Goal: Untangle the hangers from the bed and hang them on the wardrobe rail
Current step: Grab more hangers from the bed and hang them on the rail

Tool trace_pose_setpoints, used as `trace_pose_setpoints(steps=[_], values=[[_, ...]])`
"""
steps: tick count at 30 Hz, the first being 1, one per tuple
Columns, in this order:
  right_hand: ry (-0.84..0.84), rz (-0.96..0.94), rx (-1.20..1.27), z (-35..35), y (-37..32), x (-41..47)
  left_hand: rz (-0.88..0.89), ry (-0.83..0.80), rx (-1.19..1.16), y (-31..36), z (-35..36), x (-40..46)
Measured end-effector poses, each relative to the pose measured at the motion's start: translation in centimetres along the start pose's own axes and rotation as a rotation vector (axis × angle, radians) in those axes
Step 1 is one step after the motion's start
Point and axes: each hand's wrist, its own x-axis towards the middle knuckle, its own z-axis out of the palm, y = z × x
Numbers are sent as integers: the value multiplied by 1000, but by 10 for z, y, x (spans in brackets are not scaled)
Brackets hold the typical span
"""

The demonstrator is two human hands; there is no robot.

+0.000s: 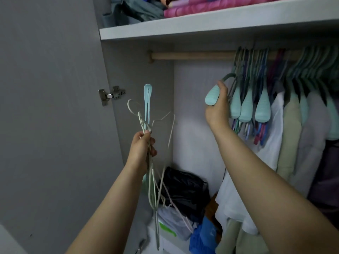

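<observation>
No text, label, brand, number or sign can be read anywhere in the head view. The white box (166,233) at the bottom of the wardrobe carries a green patch, but it is too blurred to show any letters.
</observation>
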Motion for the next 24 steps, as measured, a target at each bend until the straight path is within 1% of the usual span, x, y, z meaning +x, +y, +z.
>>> trace_pose_setpoints(steps=[2, 4, 6, 7, 8, 10, 11, 13, 15, 17, 19, 22, 24], values=[[-89, 44, 37, -4, 13, -29, -46, -51, -95, -4, -5, -6], [-218, 202, 72, -5, 18, -71, -96, -78, -185, -9, -9, -12], [-450, 457, 65, -1, 13, -114, -127, -94, -238, -16, -10, -19], [-595, 557, 51, 1, 8, -133, -134, -99, -247, -20, -10, -22], [-735, 612, 38, 3, 5, -149, -135, -100, -247, -24, -9, -25], [-974, 603, -65, 6, -4, -173, -132, -93, -242, -33, -7, -29], [-1063, 573, -169, 6, -6, -182, -132, -90, -242, -36, -6, -31], [-1161, 537, -301, 5, -7, -197, -127, -87, -225, -42, -5, -34], [-1182, 632, -268, 4, -6, -204, -112, -78, -192, -48, -5, -37], [-1138, 745, -168, 4, -8, -206, -103, -63, -177, -54, -5, -38], [-1026, 779, -65, 3, -9, -208, -84, -30, -128, -57, -4, -38], [-794, 761, 61, -2, -2, -206, -40, 15, 82, -53, -5, -39], [-685, 785, 178, -5, 4, -206, -14, 30, 152, -49, -7, -39]])
